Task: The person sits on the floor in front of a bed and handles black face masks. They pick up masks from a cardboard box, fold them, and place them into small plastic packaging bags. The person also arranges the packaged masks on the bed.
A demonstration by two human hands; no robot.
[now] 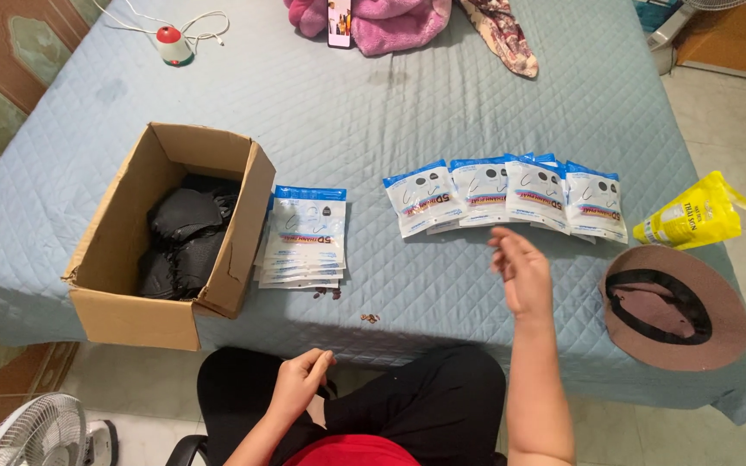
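- Right hand [521,274]: raised above the bed [347,112], fingers loosely spread, holding nothing; nearest the row of packets [507,194].
- Row of packets: white and blue, overlapping, lying just beyond the right hand.
- Left hand [300,380]: by the lap, fingers curled; contents cannot be told.
- Stack of packets [306,237]: beside the box [131,311], which holds black items.
- Hat [675,306] and yellow bag [692,216]: at the right.

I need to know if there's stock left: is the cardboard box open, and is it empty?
Open and not empty: the cardboard box has its top open, with black masks piled inside.
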